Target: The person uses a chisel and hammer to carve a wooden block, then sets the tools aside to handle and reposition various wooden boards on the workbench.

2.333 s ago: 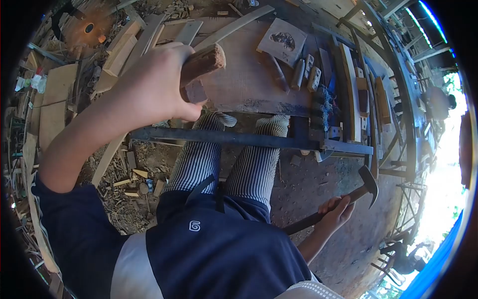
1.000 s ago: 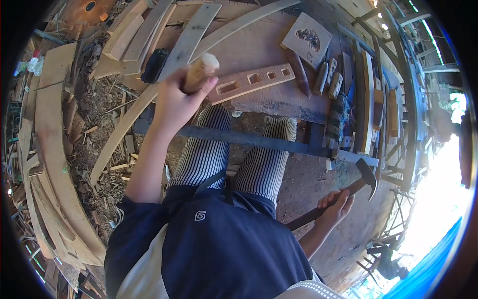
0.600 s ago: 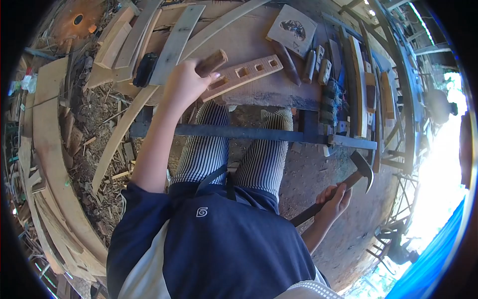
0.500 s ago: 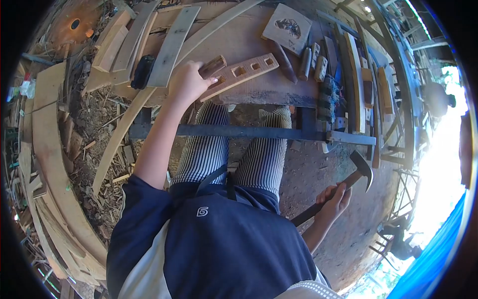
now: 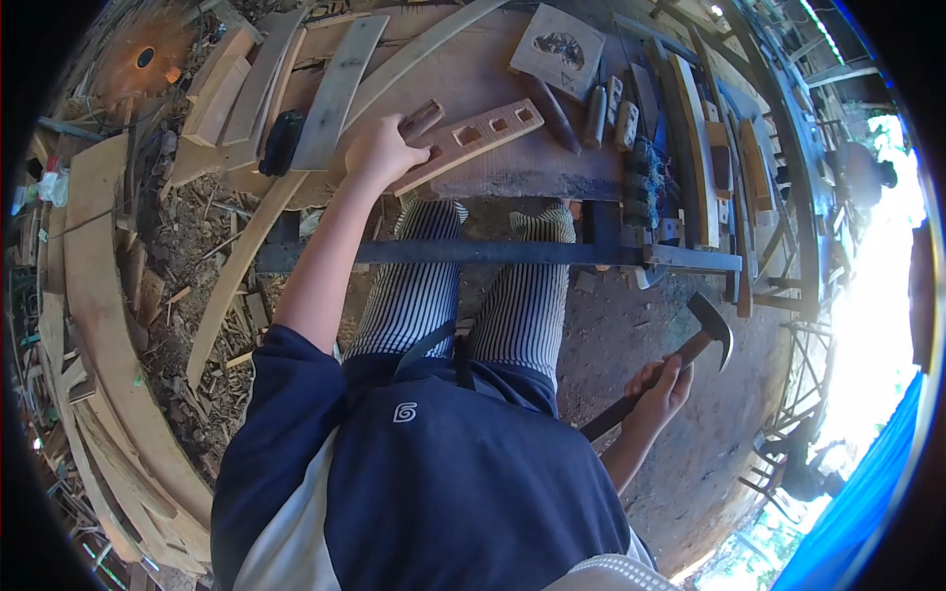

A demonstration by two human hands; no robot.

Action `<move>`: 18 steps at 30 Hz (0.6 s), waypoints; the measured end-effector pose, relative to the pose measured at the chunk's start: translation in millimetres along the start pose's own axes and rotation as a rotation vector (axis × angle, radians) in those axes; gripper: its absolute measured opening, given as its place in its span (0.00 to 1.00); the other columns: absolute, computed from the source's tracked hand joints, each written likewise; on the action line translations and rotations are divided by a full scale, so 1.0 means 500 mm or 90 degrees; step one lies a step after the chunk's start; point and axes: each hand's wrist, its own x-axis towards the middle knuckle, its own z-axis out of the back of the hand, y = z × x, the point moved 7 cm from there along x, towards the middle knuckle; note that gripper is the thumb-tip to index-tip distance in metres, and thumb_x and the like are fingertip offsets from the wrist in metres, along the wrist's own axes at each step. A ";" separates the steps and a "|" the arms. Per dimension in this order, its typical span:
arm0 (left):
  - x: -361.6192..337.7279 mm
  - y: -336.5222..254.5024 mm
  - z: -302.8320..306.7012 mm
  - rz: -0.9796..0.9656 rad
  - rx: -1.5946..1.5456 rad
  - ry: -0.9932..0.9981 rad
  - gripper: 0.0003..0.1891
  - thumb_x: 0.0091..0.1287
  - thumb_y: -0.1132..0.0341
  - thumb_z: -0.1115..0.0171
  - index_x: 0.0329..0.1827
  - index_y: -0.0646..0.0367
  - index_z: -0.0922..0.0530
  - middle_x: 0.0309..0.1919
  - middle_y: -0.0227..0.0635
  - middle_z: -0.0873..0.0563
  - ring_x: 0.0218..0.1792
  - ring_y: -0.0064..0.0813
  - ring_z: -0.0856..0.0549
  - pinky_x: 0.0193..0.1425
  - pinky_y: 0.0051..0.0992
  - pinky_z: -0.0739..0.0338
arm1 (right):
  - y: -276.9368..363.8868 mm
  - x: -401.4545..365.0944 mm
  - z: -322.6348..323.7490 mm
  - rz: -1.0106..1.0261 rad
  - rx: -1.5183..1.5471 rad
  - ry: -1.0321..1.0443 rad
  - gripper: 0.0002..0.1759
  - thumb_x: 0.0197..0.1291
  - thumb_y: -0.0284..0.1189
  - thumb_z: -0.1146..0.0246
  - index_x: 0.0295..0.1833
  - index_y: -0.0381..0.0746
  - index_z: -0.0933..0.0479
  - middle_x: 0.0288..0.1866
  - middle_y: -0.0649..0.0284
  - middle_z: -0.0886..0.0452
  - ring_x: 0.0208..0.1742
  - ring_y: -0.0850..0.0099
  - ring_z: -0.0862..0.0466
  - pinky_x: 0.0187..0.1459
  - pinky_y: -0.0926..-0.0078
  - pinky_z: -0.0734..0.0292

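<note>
nearest, above the dark shirt and striped trousers, a hammer is gripped by the right hand, fingers closed around its handle, with the metal head pointed away to the right and well apart from the slotted block. beyond the knees, a short wooden stub is held in the closed left hand, its end left showing above the fist. the thumb is laid at the near-left end of the block, beside or over a slot; whether the stub is seated in that slot cannot be told, since its lower end is hidden.

the block is laid at a slant on the tabletop, three openings left uncovered. the step in hand is judged to be the placing or steadying of the stub at the block. for a next move, a steady stub and a block held from sliding would be called for, with the thumb guarded if the hammer were brought over.

farther off, a carved square board is seen, with a dark rounded stick beside it; at the far left, a round blade can be made out.
</note>
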 end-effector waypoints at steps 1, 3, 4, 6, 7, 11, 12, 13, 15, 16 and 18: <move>-0.002 -0.003 0.007 -0.018 0.017 -0.034 0.30 0.48 0.56 0.24 0.54 0.60 0.18 0.46 0.47 0.12 0.48 0.41 0.13 0.54 0.35 0.21 | -0.002 0.000 -0.001 -0.003 -0.001 -0.001 0.13 0.74 0.41 0.45 0.42 0.44 0.34 0.20 0.69 0.34 0.15 0.80 0.34 0.16 0.80 0.38; 0.002 0.004 0.007 -0.024 -0.001 -0.012 0.29 0.48 0.58 0.24 0.54 0.59 0.19 0.46 0.47 0.12 0.48 0.41 0.13 0.53 0.34 0.21 | -0.007 -0.001 -0.002 -0.005 -0.002 0.001 0.13 0.74 0.41 0.45 0.42 0.44 0.34 0.20 0.69 0.34 0.15 0.80 0.34 0.16 0.80 0.38; 0.006 0.008 0.004 -0.030 -0.019 0.012 0.28 0.47 0.61 0.25 0.54 0.58 0.19 0.46 0.46 0.12 0.48 0.40 0.13 0.53 0.34 0.21 | -0.011 -0.002 -0.002 -0.008 0.003 0.005 0.13 0.74 0.41 0.45 0.42 0.43 0.33 0.20 0.69 0.34 0.15 0.80 0.34 0.16 0.80 0.37; 0.010 0.020 0.004 -0.034 -0.044 0.027 0.27 0.47 0.62 0.26 0.54 0.58 0.19 0.44 0.45 0.12 0.46 0.39 0.13 0.52 0.33 0.21 | -0.013 -0.005 -0.005 -0.011 0.008 0.010 0.13 0.74 0.41 0.45 0.43 0.43 0.33 0.20 0.69 0.33 0.15 0.80 0.34 0.16 0.80 0.37; 0.013 0.025 0.001 -0.040 -0.070 0.043 0.26 0.47 0.63 0.27 0.53 0.57 0.19 0.43 0.44 0.12 0.45 0.37 0.13 0.51 0.33 0.21 | -0.013 -0.007 -0.007 -0.011 0.008 0.014 0.13 0.74 0.40 0.45 0.43 0.43 0.33 0.20 0.69 0.33 0.15 0.80 0.34 0.16 0.80 0.37; 0.019 0.058 -0.012 -0.012 -0.203 0.123 0.21 0.52 0.65 0.29 0.50 0.57 0.18 0.36 0.38 0.14 0.36 0.29 0.14 0.42 0.30 0.22 | -0.020 -0.011 -0.006 -0.016 0.015 0.015 0.13 0.74 0.40 0.44 0.42 0.43 0.33 0.20 0.69 0.33 0.15 0.80 0.34 0.16 0.80 0.38; 0.012 0.053 -0.002 -0.011 -0.271 0.122 0.18 0.55 0.64 0.30 0.48 0.58 0.18 0.33 0.34 0.15 0.32 0.24 0.17 0.37 0.28 0.23 | -0.018 -0.012 -0.005 -0.016 0.014 0.016 0.13 0.74 0.40 0.44 0.42 0.43 0.33 0.20 0.69 0.33 0.15 0.80 0.34 0.16 0.80 0.38; 0.006 0.048 0.006 -0.010 -0.340 0.122 0.15 0.58 0.64 0.30 0.47 0.58 0.18 0.29 0.31 0.17 0.27 0.19 0.20 0.33 0.25 0.25 | -0.017 -0.013 -0.003 -0.019 0.012 0.016 0.11 0.74 0.38 0.46 0.43 0.42 0.34 0.21 0.69 0.33 0.15 0.81 0.34 0.17 0.81 0.37; -0.009 0.026 0.045 -0.020 -0.350 0.065 0.16 0.59 0.60 0.30 0.45 0.60 0.18 0.28 0.31 0.17 0.25 0.20 0.20 0.32 0.24 0.25 | -0.014 -0.011 0.000 -0.021 0.008 0.015 0.10 0.75 0.36 0.47 0.44 0.41 0.35 0.22 0.69 0.33 0.16 0.81 0.33 0.17 0.81 0.36; -0.017 0.012 0.075 -0.029 -0.358 0.007 0.17 0.60 0.56 0.30 0.43 0.62 0.18 0.26 0.32 0.17 0.24 0.20 0.20 0.32 0.23 0.25 | -0.014 -0.008 0.004 -0.020 -0.001 0.007 0.10 0.75 0.36 0.47 0.44 0.41 0.34 0.22 0.69 0.33 0.16 0.81 0.33 0.17 0.81 0.35; -0.024 -0.011 0.115 -0.051 -0.391 -0.031 0.18 0.61 0.53 0.30 0.40 0.61 0.19 0.24 0.30 0.19 0.23 0.19 0.21 0.31 0.22 0.27 | -0.012 -0.004 0.005 -0.020 -0.012 0.002 0.10 0.75 0.36 0.47 0.45 0.41 0.34 0.22 0.69 0.32 0.16 0.81 0.33 0.17 0.81 0.35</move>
